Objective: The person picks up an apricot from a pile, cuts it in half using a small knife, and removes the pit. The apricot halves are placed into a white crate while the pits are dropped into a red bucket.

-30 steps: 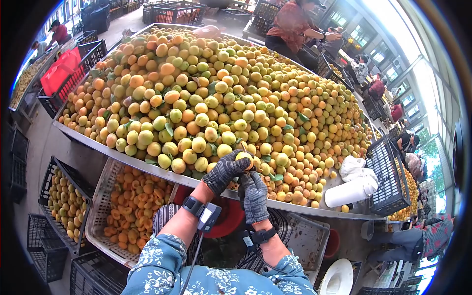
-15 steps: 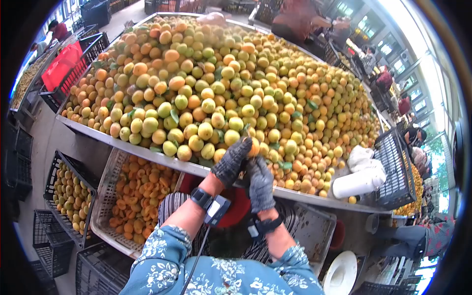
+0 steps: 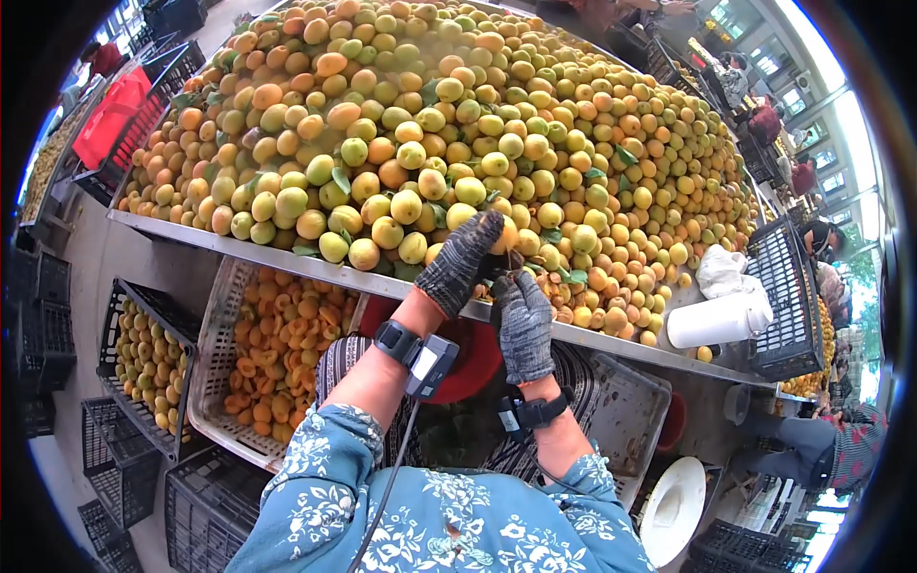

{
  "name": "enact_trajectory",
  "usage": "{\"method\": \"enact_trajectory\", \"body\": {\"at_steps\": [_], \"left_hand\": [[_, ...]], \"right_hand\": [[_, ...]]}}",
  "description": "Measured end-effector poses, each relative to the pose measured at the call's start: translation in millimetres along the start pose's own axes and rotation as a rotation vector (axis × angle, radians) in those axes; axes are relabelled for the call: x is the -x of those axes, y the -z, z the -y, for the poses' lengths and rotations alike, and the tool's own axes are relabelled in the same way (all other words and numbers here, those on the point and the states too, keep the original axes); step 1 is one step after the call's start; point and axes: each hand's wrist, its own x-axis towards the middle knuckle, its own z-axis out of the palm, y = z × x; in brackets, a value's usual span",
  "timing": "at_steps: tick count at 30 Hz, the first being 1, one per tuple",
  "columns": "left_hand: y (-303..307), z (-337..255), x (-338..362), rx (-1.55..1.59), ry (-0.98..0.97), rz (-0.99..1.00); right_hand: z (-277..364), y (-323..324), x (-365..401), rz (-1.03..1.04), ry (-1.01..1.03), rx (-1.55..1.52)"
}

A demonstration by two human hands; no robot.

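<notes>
My left hand [image 3: 462, 264], in a dark grey knit glove, is closed around a yellow-orange apricot [image 3: 506, 239] at the front edge of a large heap of apricots [image 3: 420, 124]. Just below and to the right, my right hand [image 3: 523, 327], gloved in lighter grey, has its fingers pinched together close to that fruit. Whatever lies between those fingertips is too small and dark to make out. Both hands are over the metal rim [image 3: 382, 284] of the sorting table. Beneath them, a red bucket [image 3: 468, 368] is partly hidden by my forearms.
A white crate [image 3: 212, 358] of opened apricot halves stands at my left, beside a black crate [image 3: 186, 420] of whole fruit. A white bottle [image 3: 716, 320] and a black crate [image 3: 785, 301] are on the table's right end. A pale basin [image 3: 672, 511] sits lower right. Other people work beyond.
My right hand has drawn slightly down from the apricot, while my left hand keeps hold of it. The camera view has shifted, so the heap appears higher in the picture.
</notes>
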Motion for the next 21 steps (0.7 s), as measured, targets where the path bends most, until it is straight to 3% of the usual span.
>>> {"method": "enact_trajectory", "body": {"at_steps": [2,4,5,6,8,12,15,16,18,20,21], "left_hand": [[4.7,5.0,0.5,0.008,0.021,-0.044],[-2.1,-7.1,1.7,0.142,0.143,-0.078],[0.3,-6.5,1.8,0.092,0.124,-0.082],[-2.1,-7.7,2.1,0.093,0.125,-0.081],[-8.8,-10.0,2.2,0.151,0.147,-0.127],[-10.2,-8.2,2.3,0.197,0.168,-0.143],[-10.6,-9.0,5.1,0.235,0.188,-0.121],[-11.5,-4.7,3.1,0.293,0.159,-0.164],[-11.7,-11.7,10.0,0.401,0.279,-0.078],[-11.8,-19.9,14.4,0.506,0.365,-0.020],[-14.3,-17.3,13.2,0.487,0.268,-0.077]], "right_hand": [[-6.3,-2.2,-5.5,0.002,0.028,-0.079],[-2.3,-2.4,-6.8,-0.001,0.095,0.117],[-1.8,-2.6,-7.3,-0.021,0.246,0.316],[-0.7,-1.9,-7.4,-0.021,0.246,0.317],[1.8,-0.7,-7.9,0.011,0.192,0.609],[-5.3,-4.6,-9.3,-0.026,0.220,0.546],[-12.3,-8.0,-10.7,0.057,-0.015,-0.101],[-18.3,-8.7,-12.3,0.067,-0.021,-0.105],[-30.5,-10.8,-16.5,0.120,-0.058,-0.403],[5.4,-16.8,-2.7,0.127,-0.172,-0.518],[13.0,-16.9,0.5,0.128,-0.222,-0.531]]}}
